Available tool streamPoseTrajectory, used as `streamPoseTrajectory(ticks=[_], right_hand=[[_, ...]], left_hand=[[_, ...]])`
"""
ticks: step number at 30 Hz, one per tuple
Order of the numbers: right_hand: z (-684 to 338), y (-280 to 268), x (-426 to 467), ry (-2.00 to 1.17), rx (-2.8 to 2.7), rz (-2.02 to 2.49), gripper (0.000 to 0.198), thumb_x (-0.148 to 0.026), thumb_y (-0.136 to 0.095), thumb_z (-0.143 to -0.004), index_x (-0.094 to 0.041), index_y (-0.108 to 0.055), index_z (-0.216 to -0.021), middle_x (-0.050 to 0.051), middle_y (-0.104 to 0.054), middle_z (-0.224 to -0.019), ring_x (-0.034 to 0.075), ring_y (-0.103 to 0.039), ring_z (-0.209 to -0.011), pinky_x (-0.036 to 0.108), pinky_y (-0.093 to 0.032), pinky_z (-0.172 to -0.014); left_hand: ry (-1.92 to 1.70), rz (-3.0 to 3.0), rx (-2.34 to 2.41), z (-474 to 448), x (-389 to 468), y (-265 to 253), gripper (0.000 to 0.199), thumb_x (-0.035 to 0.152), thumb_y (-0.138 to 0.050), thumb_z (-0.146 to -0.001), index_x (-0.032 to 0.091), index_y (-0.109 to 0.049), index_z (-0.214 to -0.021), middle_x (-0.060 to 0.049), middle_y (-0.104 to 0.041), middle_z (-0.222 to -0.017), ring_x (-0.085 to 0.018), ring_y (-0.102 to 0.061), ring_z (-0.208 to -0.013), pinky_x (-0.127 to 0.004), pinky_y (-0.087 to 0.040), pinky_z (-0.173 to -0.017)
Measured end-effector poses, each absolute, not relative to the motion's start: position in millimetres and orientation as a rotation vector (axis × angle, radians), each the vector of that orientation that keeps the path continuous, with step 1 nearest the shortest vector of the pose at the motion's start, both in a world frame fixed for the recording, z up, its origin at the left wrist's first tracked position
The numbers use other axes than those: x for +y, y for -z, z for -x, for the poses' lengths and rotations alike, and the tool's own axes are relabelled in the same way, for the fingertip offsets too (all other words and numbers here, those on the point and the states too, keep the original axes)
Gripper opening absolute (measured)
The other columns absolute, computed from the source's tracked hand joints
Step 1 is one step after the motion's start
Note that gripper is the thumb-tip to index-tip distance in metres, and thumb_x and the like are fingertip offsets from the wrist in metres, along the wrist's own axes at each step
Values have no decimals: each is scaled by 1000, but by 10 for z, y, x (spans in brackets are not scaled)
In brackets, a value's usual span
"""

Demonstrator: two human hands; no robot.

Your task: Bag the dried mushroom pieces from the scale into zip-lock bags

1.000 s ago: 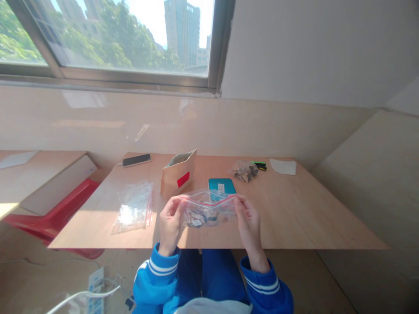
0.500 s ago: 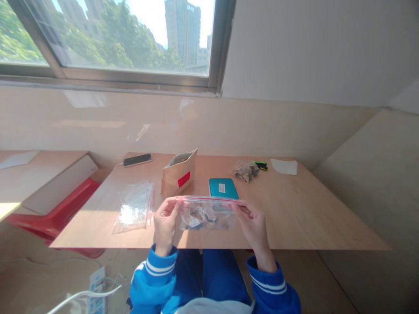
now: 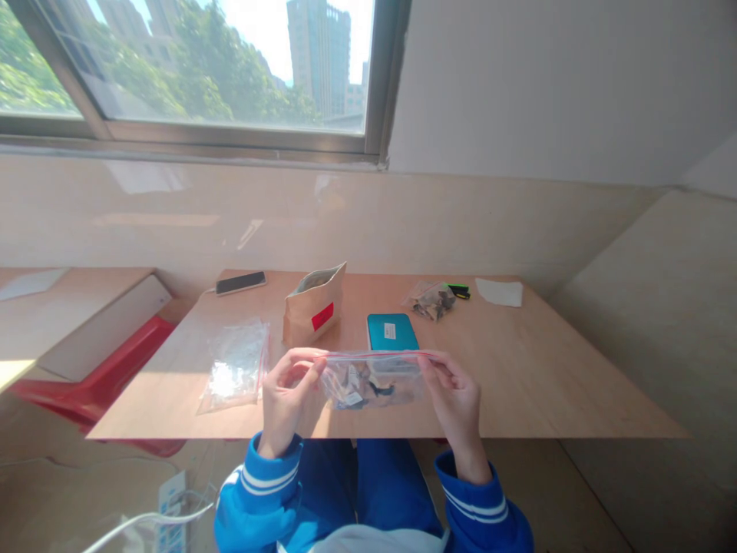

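Pinching red-topped clear bag at opposite ends, both hands.

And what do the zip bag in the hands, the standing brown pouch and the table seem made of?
Zip bag: thin clear plastic, glossy, see-through.
Brown pouch: probably matte kraft paper, judging by its dull colour; greyish inside, possibly foil-lined.
Table: wood-grain look, low sheen; wood or laminate.

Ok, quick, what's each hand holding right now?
Left hand: closed, pinching the left end of the clear zip bag's red-striped top edge.
Right hand: closed, pinching the right end of that same edge.
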State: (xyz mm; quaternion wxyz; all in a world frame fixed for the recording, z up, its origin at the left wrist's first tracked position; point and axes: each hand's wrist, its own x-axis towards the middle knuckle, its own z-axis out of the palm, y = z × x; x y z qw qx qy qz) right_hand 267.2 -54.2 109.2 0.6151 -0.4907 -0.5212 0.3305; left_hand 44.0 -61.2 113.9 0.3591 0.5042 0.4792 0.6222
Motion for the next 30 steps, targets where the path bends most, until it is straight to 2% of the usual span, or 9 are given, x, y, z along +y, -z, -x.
streamPoseTrajectory(ticks=[5,14,19,22,25,30], right_hand=[[-2679,-1066,-528,-710,-1200,1122,12,-34,-66,-82,-23,-71,-83,4,-75,-90,20,-68,-89,33,-52,-85],[-2677,-1067,-549,-633,-1198,1061,9,-31,-67,-82,-22,-68,-79,3,-73,-84,18,-67,-84,31,-52,-82],[-2584,-1160,-520,-742,-1142,1026,19,-40,-64,-82,-21,-63,-81,3,-70,-79,19,-67,-78,32,-54,-76],[-2500,-1181,-506,-862,-1130,972,23,-43,-67,-80,-22,-60,-88,3,-70,-84,20,-67,-83,34,-54,-80],[-2462,-1168,-502,-975,-1110,957,26,-41,-72,-76,-22,-60,-90,3,-71,-87,20,-68,-86,35,-53,-85],[-2502,-1142,-499,-1068,-1108,1017,27,-42,-70,-77,-20,-66,-92,7,-73,-93,22,-69,-90,37,-53,-85]], left_hand=[[-1556,-1311,1322,-407,-637,-1129,16,33,-69,-78,18,-68,-82,0,-69,-66,-12,-63,-59,-19,-45,-50],[-1571,-1341,1356,-379,-642,-1139,16,33,-70,-77,18,-67,-79,0,-70,-71,-14,-65,-65,-23,-49,-61],[-1568,-1245,1222,-511,-632,-1185,18,37,-65,-81,19,-60,-81,2,-64,-65,-11,-60,-60,-19,-46,-54],[-1577,-1194,1165,-620,-634,-1188,19,39,-60,-84,20,-57,-87,4,-62,-63,-9,-57,-55,-18,-46,-54],[-1553,-1188,1154,-667,-639,-1190,22,40,-59,-85,20,-59,-94,3,-64,-68,-11,-60,-62,-19,-47,-58],[-1513,-1210,1124,-639,-638,-1200,22,40,-62,-82,18,-61,-84,2,-62,-70,-11,-59,-66,-20,-47,-61]])
